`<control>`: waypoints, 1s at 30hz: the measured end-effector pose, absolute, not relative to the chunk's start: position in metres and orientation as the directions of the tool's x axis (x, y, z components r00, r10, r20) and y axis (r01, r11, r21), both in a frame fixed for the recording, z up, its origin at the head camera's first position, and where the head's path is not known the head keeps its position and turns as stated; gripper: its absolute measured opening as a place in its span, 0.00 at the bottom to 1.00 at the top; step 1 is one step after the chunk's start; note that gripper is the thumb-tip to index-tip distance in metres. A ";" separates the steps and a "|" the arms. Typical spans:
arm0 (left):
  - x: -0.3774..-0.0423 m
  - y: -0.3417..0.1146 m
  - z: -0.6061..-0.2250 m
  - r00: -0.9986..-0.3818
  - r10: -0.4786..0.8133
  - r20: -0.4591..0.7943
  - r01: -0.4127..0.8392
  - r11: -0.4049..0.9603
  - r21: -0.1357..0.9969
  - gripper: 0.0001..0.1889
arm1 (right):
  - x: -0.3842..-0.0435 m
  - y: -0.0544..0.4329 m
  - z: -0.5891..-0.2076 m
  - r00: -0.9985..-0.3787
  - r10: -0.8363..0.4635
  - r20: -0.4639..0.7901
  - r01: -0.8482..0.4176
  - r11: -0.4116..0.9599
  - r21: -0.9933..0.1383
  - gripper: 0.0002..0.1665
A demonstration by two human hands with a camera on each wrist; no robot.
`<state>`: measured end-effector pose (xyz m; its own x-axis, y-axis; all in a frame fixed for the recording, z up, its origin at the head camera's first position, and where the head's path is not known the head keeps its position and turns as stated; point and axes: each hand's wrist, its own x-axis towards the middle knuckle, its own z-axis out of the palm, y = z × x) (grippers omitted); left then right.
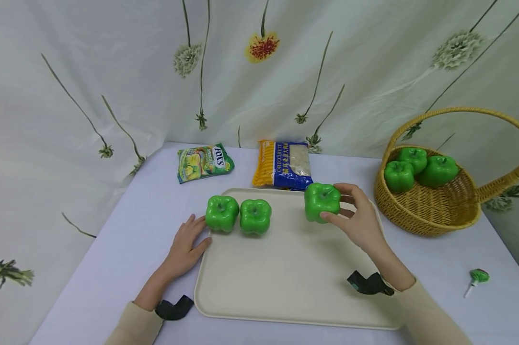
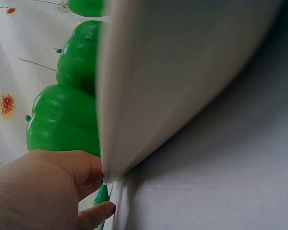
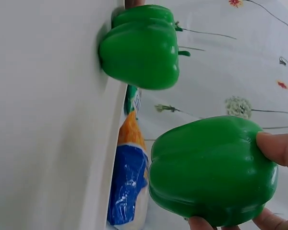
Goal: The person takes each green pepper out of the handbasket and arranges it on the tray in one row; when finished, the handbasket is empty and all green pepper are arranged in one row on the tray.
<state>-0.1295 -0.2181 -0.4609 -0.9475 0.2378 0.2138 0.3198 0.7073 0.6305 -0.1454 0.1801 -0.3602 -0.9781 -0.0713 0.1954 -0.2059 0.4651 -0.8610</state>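
My right hand (image 1: 359,218) holds a green bell pepper (image 1: 319,203) above the back right part of the cream tray (image 1: 281,278). In the right wrist view, thumb and fingers grip this pepper (image 3: 211,167) near its stem end, with a gap between it and the tray. Two more green peppers (image 1: 222,213) (image 1: 255,216) stand side by side in the tray's back left corner. Beside them, my left hand (image 1: 186,249) rests at the tray's left edge, fingers extended and thumb at the rim. The left wrist view shows that hand (image 2: 53,187) close below the nearest pepper (image 2: 65,122).
A wicker basket (image 1: 427,225) with a tall handle holds several green peppers (image 1: 440,171) at the right. Behind the tray lie a green candy bag (image 1: 204,163) and an orecchiette pasta bag (image 1: 285,164). A green-topped lollipop (image 1: 479,276) lies at the right on the white table.
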 end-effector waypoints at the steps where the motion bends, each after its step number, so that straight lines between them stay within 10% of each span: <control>1: -0.130 -0.218 -0.461 -0.948 0.237 0.212 0.318 0.709 0.630 0.26 | -0.146 0.175 -0.361 -0.978 -0.082 0.190 -0.206 0.462 -0.863 0.39; 30: -0.130 -0.218 -0.460 -0.948 0.237 0.212 0.318 0.708 0.630 0.26 | -0.153 0.129 -0.398 -0.983 -0.174 0.051 -0.127 0.458 -0.880 0.40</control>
